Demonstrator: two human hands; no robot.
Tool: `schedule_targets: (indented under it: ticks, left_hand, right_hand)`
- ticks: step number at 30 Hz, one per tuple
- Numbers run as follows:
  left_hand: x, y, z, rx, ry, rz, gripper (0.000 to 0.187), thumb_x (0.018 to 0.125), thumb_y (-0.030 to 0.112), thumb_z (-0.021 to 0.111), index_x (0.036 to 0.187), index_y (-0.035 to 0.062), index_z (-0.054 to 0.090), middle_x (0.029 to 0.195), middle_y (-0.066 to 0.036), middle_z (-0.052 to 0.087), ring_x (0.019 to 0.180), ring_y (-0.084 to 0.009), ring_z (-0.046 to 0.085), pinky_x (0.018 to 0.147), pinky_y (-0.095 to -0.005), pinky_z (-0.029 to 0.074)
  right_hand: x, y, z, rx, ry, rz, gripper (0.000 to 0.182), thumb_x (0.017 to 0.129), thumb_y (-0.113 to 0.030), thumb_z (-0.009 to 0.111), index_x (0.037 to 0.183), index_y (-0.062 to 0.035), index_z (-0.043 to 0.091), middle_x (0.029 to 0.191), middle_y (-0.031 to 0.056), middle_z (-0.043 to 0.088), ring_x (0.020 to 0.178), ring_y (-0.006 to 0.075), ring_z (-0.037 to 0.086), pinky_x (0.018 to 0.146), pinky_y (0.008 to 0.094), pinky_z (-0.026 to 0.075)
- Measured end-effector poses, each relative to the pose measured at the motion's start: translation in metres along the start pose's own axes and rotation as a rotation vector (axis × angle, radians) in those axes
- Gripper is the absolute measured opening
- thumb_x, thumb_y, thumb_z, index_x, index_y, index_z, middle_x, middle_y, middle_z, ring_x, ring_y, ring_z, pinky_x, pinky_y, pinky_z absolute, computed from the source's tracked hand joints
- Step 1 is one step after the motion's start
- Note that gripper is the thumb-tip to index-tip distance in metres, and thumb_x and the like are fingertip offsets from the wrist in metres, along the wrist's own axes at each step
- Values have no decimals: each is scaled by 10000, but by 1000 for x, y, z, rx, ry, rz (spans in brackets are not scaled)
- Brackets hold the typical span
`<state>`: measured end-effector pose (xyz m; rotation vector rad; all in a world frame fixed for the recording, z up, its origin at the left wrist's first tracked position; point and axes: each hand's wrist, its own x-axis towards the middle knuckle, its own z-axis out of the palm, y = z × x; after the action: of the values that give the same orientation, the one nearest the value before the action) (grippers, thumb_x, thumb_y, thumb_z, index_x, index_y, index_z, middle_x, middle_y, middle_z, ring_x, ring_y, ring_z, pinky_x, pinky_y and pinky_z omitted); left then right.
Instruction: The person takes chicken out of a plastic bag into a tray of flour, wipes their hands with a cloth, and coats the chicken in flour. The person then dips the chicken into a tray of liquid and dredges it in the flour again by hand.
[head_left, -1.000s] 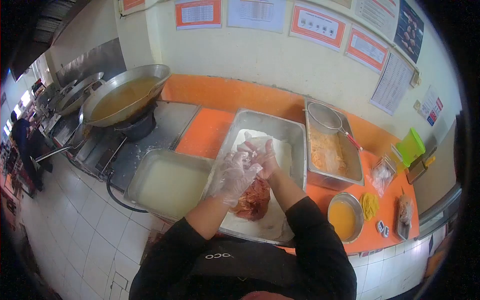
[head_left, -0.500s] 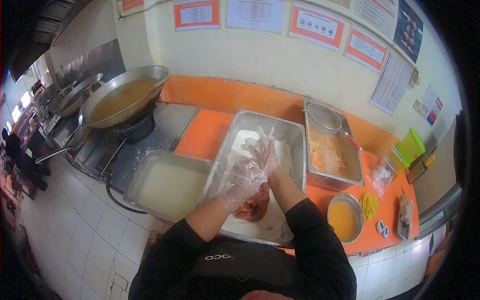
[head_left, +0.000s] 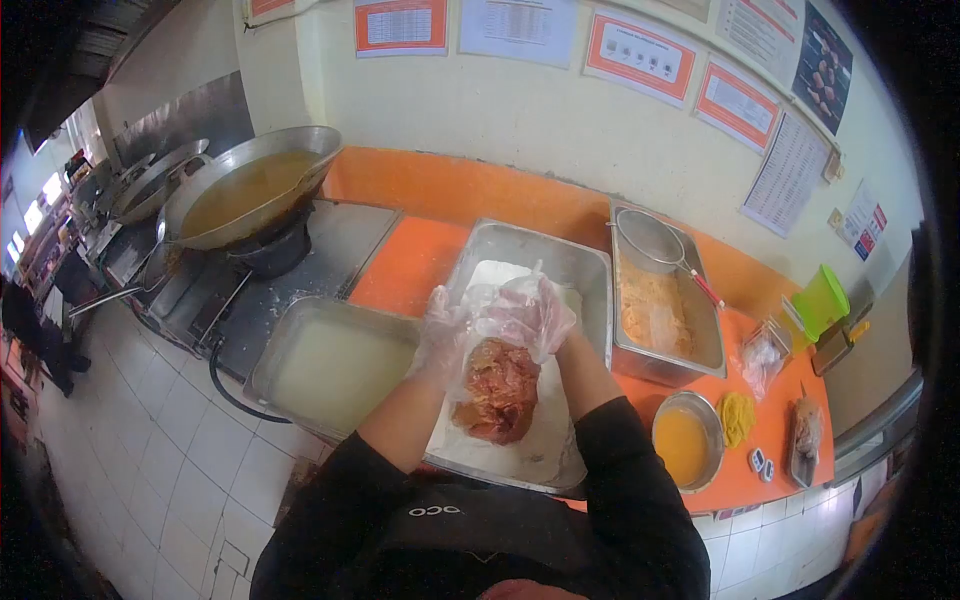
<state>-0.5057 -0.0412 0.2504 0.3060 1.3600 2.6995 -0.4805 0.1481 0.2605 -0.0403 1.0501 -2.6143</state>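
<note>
A heap of raw, reddish marinated meat (head_left: 497, 392) lies on white flour (head_left: 555, 435) inside a deep metal tray (head_left: 597, 285). My left hand (head_left: 440, 335), in a clear plastic glove, is at the left side of the meat, fingers pointing away from me and apparently loose. Just beyond the meat, my gloved right hand (head_left: 537, 312) is low over the flour, its fingers bent toward the left hand. Both hands look open, with nothing visibly gripped. Their fingertips are partly hidden by the wrinkled gloves.
Left of the tray is a pan of cloudy liquid (head_left: 345, 360); a large wok of oil (head_left: 250, 195) sits on a burner behind it. To the right are a tray of orange crumbly coating (head_left: 650, 310) with a sieve (head_left: 650, 238), a bowl of yellow liquid (head_left: 683, 445) and a yellow cloth (head_left: 737, 418).
My hands, pressed together above the meat before, have come apart and lowered to its left side and far end. More of the meat shows now.
</note>
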Motion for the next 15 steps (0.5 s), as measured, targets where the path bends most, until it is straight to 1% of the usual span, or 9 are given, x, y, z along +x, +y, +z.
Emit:
schedule_targets:
  ticks: [1, 4, 6, 7, 9, 12, 13, 15]
  left_hand:
    - [4, -5, -4, 67, 30, -4, 174, 751, 105, 581, 912, 46, 552, 765, -9, 547, 679, -91, 515, 589, -250, 449]
    - [12, -20, -18, 472, 31, -28, 186, 735, 58, 573, 918, 39, 544, 773, -15, 550, 676, -87, 520, 583, -234, 447]
    - [10, -18, -17, 739, 27, -48, 200, 724, 28, 568, 922, 34, 539, 778, -19, 553, 673, -84, 524, 579, -224, 446]
    - [10, -16, -18, 480, 9, -73, 207, 715, -3, 544, 919, 30, 533, 786, -30, 554, 676, -97, 532, 585, -225, 448]
    - [2, 12, -5, -36, -27, -118, 234, 697, -65, 497, 913, 22, 521, 802, -52, 556, 680, -122, 548, 597, -226, 453]
    - [7, 14, -6, -50, 5, -64, 210, 700, -63, 497, 887, 32, 518, 773, -42, 545, 639, -124, 533, 562, -218, 439]
    - [10, 10, -11, -82, -76, -55, 198, 705, -53, 508, 881, 39, 513, 763, -37, 537, 625, -121, 522, 555, -218, 435]
    - [13, 5, -17, -148, -240, -37, 178, 715, -33, 531, 869, 52, 502, 745, -27, 521, 598, -115, 500, 542, -219, 427]
  right_hand:
    - [1, 0, -3, -5, -42, 17, 824, 770, -630, 425, 1285, 3, 305, 1212, 235, 435, 1091, 335, 457, 903, 422, 382]
    - [-2, 0, 1, 33, -74, 40, 714, 817, -516, 459, 1279, 8, 313, 1200, 242, 442, 1064, 343, 476, 903, 437, 390]
    - [-2, -2, -1, -57, -132, 41, 617, 839, -430, 475, 1253, 11, 352, 1181, 218, 463, 1054, 341, 482, 905, 442, 388]
    - [-2, -3, -2, -103, -162, 40, 569, 850, -387, 483, 1240, 12, 372, 1172, 206, 473, 1049, 340, 485, 906, 444, 387]
    - [-3, -6, -12, -211, -71, -17, 460, 856, -296, 489, 1197, 6, 426, 1135, 177, 502, 1022, 320, 504, 886, 426, 405]
    - [-1, -6, -16, -370, 23, -137, 312, 838, -160, 494, 1111, -9, 498, 1085, 138, 532, 979, 275, 532, 855, 381, 427]
    - [-1, -5, -15, -421, 49, -184, 271, 828, -114, 495, 1079, -16, 521, 1070, 127, 539, 964, 258, 541, 845, 363, 433]
    - [8, 0, -24, -851, -75, -335, 240, 817, -66, 477, 1048, -27, 531, 1075, 118, 540, 952, 229, 544, 827, 332, 439]
